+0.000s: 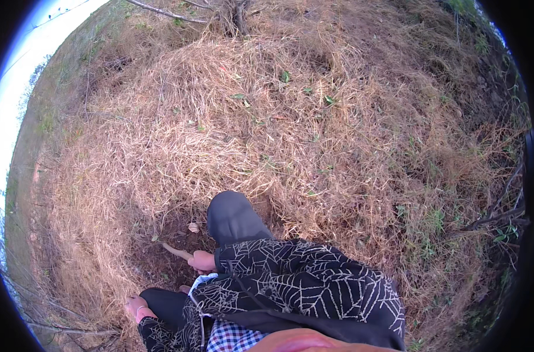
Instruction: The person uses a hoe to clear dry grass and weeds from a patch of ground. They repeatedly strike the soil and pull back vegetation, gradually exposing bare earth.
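Observation:
My right hand (203, 262) is closed around a pale, slightly curved wooden handle (177, 251), which points left over dark bare soil (170, 268). Whatever the handle belongs to is hidden below the hand and sleeve. My left hand (136, 306), with a thin bracelet at the wrist, rests at my dark-trousered left knee, beside dry grass; its fingers are only partly visible. The other knee (238, 218) is bent just above the right hand. A small pale leaf or stone (193, 227) lies on the soil between the handle and that knee.
Dry straw-like grass (232, 145) covers the slope ahead. A shrub's woody base (236, 20) stands at the top, with a bare branch (170, 15) reaching left. Dark twigs (495, 219) stick out at the right, and thin branches (73, 329) lie at the lower left.

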Demonstrator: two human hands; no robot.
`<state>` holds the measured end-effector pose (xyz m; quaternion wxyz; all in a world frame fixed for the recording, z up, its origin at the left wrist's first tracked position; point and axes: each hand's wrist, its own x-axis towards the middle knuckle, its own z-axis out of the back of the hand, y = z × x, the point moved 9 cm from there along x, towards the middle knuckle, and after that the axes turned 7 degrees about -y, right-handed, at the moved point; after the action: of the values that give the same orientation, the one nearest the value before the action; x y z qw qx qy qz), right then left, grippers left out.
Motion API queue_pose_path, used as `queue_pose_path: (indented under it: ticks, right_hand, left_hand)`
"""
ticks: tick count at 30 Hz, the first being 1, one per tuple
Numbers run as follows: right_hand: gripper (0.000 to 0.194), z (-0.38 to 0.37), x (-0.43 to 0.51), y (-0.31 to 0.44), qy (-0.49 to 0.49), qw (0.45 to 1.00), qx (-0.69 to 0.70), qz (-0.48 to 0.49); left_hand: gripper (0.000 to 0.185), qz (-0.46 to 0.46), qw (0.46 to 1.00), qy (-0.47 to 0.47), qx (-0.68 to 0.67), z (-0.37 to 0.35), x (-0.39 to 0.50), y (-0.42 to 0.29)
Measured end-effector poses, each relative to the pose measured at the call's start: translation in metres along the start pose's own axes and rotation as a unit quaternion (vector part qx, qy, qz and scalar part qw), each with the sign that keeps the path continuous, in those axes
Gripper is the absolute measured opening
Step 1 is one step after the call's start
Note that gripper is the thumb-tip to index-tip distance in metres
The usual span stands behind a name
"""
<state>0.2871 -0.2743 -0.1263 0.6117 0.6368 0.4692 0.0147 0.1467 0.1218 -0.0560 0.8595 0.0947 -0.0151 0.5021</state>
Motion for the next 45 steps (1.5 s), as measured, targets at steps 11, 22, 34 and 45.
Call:
queue_pose_path:
  ticks: [11,22,34,45]
  right_hand:
    - [0.031,0.037,0.01,0.008,-0.121,0.987,0.085,0.06]
    - [0.037,0.048,0.007,-0.004,-0.083,0.996,0.021,0.002]
    - [0.041,0.006,0.012,-0.005,-0.044,0.999,-0.01,-0.009]
    - [0.036,-0.001,0.012,-0.023,-0.004,0.995,0.06,-0.075]
  left_hand:
    - [0.048,-0.078,0.993,0.027,0.084,-0.032,0.014,-0.009]
    - [0.066,-0.157,0.982,0.094,0.041,-0.002,-0.036,-0.106]
    - [0.067,-0.225,0.955,0.178,-0.08,0.048,-0.015,-0.118]
    - [0.053,-0.172,0.97,0.165,-0.046,0.027,-0.013,-0.047]
